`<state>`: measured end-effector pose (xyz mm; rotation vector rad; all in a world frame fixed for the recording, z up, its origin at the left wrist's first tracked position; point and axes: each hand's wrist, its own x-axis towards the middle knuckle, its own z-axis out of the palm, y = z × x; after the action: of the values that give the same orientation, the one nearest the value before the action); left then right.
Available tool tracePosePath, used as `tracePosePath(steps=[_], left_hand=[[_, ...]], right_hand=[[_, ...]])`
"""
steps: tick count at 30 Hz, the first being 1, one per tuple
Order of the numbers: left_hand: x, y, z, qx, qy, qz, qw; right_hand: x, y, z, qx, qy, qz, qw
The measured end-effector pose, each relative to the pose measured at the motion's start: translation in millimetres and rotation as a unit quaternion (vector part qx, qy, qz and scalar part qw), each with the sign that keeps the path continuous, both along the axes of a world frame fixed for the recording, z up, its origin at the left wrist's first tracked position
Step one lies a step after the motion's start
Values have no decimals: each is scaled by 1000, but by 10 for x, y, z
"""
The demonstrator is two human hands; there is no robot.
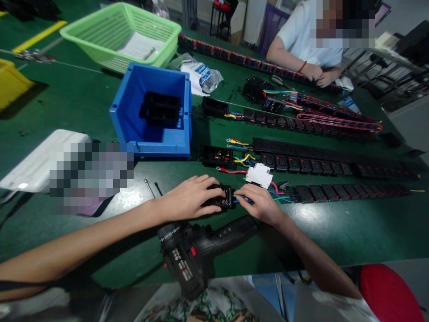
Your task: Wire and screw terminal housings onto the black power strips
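Note:
My left hand (191,197) rests over a small black plastic housing (228,197) with metal terminals inside, its fingers closed round the housing's sides. At the housing's right end, my right hand (261,203) pinches the wires (237,200) that enter there; the fingertips partly hide them. Those wires lead toward a black socket strip (342,192) on the right. Just behind my right hand lies a white circuit breaker (259,175) with a red lead. A similar open housing (216,155) with brass-coloured terminals lies farther back. A black cordless drill (197,250) lies in front of my hands.
A blue bin (117,107) holds black housings. Behind it stands a green basket (77,38) with paper inside. More socket strips (301,125) lie across the table. A screwdriver (149,188) is beside my left wrist. A co-worker (298,40) sits across the table.

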<state>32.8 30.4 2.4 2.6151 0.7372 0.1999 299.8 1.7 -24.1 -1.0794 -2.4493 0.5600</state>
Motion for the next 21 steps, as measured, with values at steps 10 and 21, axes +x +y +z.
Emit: tracePosePath(steps=[10,21], left_hand=[[-5,-9,44,-30,-18,24,999],[-2,-2,18,-26,-16,24,999]], right_hand=[[-13,4,27,2,0,-2,1000],[21,13,92,4,-3,-17,1000]])
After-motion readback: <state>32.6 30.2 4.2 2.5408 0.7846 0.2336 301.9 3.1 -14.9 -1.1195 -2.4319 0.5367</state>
